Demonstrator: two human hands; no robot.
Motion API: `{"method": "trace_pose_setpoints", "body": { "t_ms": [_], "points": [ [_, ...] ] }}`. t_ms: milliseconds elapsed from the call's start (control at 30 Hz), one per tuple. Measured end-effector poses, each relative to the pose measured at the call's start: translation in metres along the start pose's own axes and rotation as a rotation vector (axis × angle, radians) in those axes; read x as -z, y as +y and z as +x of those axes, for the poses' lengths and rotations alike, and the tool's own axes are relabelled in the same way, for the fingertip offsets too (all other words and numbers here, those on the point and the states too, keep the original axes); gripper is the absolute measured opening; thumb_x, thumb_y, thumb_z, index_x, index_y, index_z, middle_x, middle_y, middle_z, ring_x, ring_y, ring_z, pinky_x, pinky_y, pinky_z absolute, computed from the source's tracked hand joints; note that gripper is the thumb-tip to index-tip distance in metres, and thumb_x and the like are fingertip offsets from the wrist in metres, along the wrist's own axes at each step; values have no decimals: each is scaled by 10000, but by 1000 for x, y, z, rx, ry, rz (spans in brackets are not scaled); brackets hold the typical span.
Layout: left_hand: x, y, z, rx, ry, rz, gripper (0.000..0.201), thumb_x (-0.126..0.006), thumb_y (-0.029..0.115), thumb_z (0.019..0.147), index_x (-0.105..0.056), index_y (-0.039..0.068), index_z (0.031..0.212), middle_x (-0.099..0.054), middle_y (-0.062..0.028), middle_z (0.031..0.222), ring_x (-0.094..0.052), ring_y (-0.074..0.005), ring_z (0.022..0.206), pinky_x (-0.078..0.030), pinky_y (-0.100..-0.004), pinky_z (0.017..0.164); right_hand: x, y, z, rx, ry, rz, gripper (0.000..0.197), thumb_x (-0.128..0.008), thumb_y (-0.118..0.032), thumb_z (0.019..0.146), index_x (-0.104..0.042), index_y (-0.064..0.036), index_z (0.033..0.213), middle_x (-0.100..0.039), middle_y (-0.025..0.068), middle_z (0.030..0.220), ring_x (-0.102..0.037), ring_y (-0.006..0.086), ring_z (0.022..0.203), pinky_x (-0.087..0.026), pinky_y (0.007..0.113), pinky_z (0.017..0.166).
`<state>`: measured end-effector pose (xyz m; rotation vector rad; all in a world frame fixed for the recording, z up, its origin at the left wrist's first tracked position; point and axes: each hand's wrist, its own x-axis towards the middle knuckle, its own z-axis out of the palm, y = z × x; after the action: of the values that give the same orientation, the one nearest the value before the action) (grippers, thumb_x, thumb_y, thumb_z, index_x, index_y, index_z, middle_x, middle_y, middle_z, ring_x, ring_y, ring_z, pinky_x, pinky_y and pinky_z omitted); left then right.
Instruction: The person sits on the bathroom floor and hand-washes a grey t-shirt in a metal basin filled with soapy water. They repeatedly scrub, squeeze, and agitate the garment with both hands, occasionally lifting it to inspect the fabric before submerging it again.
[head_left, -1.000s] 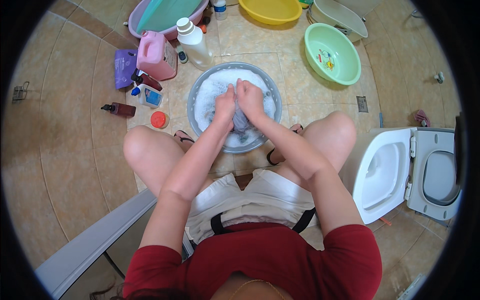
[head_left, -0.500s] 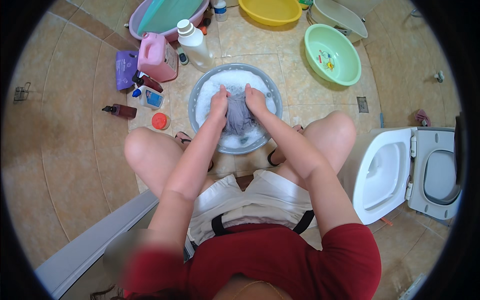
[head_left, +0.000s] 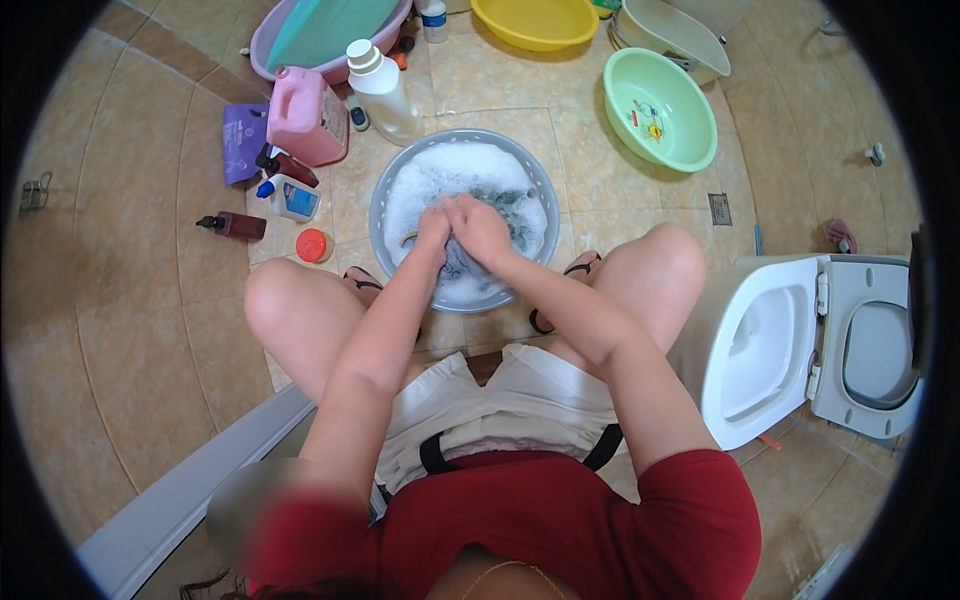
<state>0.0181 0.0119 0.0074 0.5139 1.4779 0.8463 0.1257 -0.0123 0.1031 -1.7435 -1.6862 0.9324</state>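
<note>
A grey basin (head_left: 549, 195) full of suds stands on the floor between my feet. White foam (head_left: 425, 180) covers much of its water, with darker water showing on the right. My left hand (head_left: 433, 228) and my right hand (head_left: 480, 230) are pressed together over the middle of the basin. Both are closed on a wet grey cloth (head_left: 458, 264), which hangs below them into the suds. Its upper part is hidden by my hands and its exact kind does not show.
Left of the basin stand a white bottle (head_left: 385, 95), a pink jug (head_left: 312, 125), several smaller bottles and a red-lidded jar (head_left: 314, 245). A green basin (head_left: 665, 110) and a yellow basin (head_left: 535, 22) lie beyond. The toilet (head_left: 760, 350) is at my right.
My hands have come together from either side of the cloth and moved slightly down. The cloth is bunched lower between them, and more dark water shows at the right.
</note>
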Motion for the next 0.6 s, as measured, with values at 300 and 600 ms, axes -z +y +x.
{"method": "trace_pose_setpoints", "body": {
  "t_ms": [300, 600],
  "points": [
    [-32, 75, -89, -25, -104, -114, 354, -474, 312, 925, -608, -14, 949, -598, -81, 894, -533, -147, 798, -428, -291, 689, 4, -12, 12, -69, 274, 171, 334, -473, -310, 867, -642, -28, 810, -599, 233, 709, -590, 396, 673, -460, 444, 609],
    [-18, 72, -65, -142, 27, -1, 391, -449, 290, 933, -568, -1, 701, -515, -37, 634, -458, -122, 624, -379, -310, 562, 3, -45, -21, -70, 236, 267, 389, -459, -337, 879, -592, -1, 734, -578, 246, 699, -548, 430, 660, -432, 469, 621]
  ]
}}
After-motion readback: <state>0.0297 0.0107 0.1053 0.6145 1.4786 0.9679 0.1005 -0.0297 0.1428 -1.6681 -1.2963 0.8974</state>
